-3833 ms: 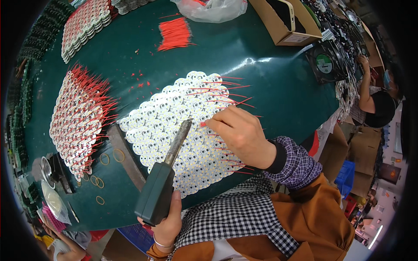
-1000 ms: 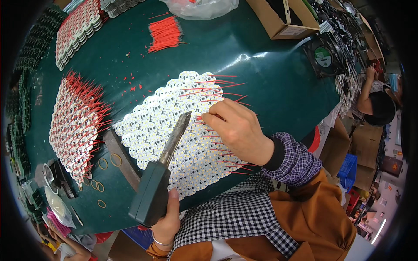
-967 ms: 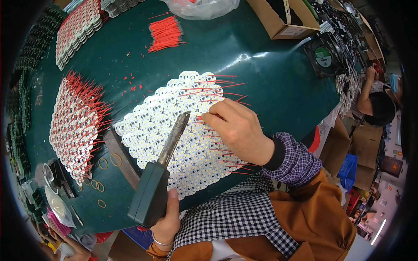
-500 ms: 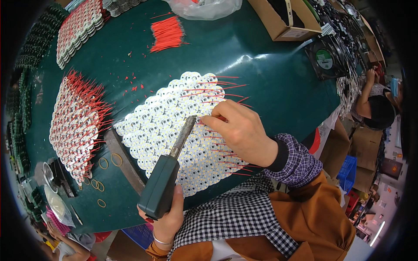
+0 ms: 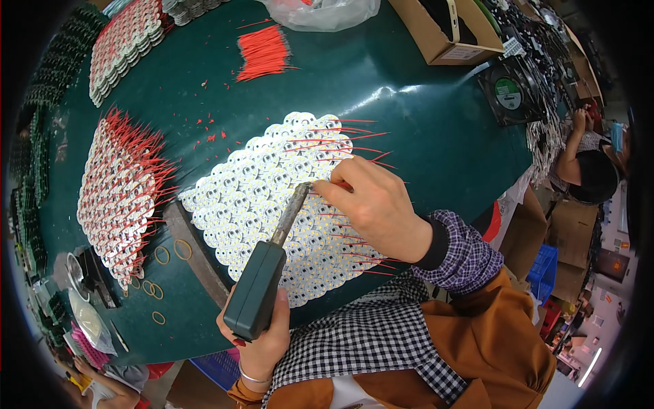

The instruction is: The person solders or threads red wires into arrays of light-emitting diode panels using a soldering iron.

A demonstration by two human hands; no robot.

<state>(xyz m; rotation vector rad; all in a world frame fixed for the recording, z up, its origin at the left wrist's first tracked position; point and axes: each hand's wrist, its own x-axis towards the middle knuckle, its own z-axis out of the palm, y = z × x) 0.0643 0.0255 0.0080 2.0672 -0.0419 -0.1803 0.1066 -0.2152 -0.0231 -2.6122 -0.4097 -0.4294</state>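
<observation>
Shifted since the frame of one second ago: the dark green, boxy-handled tool with a long grey metal shaft, carried by the left hand, has swung to the right, and its tip is now just beside the right thumb. The dark green, smooth worktop carries all items listed. Near its front edge lies the white, scallop-edged panel of joined round discs, under the shaft and the right hand. Left of it is a second white disc panel, bristling with red wires. Left fingers: wrapped around the handle. Right fingers: thumb and forefinger drawn together over the panel, a bit of red showing within the curl; exact grip cannot be told. Contact between tip and disc cannot be confirmed. A flat, grey-brown bar lies along the panel's left edge. Thin red wires extend past its right edge. Smallest: tan rubber bands, red scraps.
</observation>
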